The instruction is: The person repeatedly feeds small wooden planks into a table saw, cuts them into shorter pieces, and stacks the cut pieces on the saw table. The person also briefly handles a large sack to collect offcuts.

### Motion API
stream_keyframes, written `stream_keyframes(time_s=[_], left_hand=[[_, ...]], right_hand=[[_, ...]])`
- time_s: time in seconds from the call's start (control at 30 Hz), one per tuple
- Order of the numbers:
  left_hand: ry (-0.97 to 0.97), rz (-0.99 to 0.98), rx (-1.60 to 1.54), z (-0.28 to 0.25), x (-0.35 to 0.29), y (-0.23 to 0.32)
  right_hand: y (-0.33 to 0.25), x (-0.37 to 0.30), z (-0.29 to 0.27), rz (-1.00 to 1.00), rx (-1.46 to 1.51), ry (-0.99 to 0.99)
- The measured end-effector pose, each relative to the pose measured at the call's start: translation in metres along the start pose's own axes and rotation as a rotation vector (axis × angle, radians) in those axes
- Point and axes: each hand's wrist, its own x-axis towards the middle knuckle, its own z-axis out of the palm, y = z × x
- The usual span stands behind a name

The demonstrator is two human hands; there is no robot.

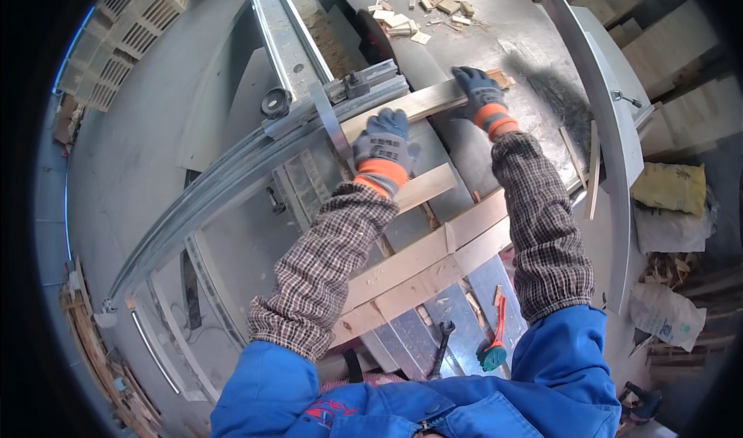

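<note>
A pale wooden board (430, 102) lies slantwise along the metal fence of a saw-like machine. My left hand (382, 140), in a grey-blue glove with an orange cuff, is closed over its near left part. My right hand (481, 96), gloved alike, grips it near the far right end, fingers bent over the edge. A small reddish-brown wood piece (501, 79) shows just beyond my right hand. Below my left hand lies a shorter wooden strip (427, 187). Closer to me, long planks (402, 264) cross the slatted metal frame.
The metal fence (306, 117) runs along the left, with a black knob (276, 103). Wood offcuts (445, 6) litter the far table surface. A tall metal plate (596, 121) stands right. A wrench (442, 349) and a red-handled tool (499, 322) lie near me. Sacks (669, 188) sit right.
</note>
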Motion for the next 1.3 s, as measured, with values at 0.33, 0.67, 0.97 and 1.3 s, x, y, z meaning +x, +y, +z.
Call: stream_keyframes(time_s=[0.33, 0.67, 0.97, 1.3], left_hand=[[0.089, -0.104, 0.322, 0.028, 0.077, -0.022], [0.182, -0.045, 0.166, 0.046, 0.085, -0.027], [-0.066, -0.049, 0.107, 0.041, 0.092, -0.036], [0.0, -0.053, 0.09, 0.037, 0.086, -0.036]], right_hand=[[0.002, 0.037, -0.012, 0.013, -0.201, -0.4], [0.005, 0.04, -0.014, 0.038, -0.123, -0.435], [0.008, 0.048, -0.008, 0.025, -0.129, -0.401], [0.009, 0.049, -0.003, 0.034, -0.107, -0.391]])
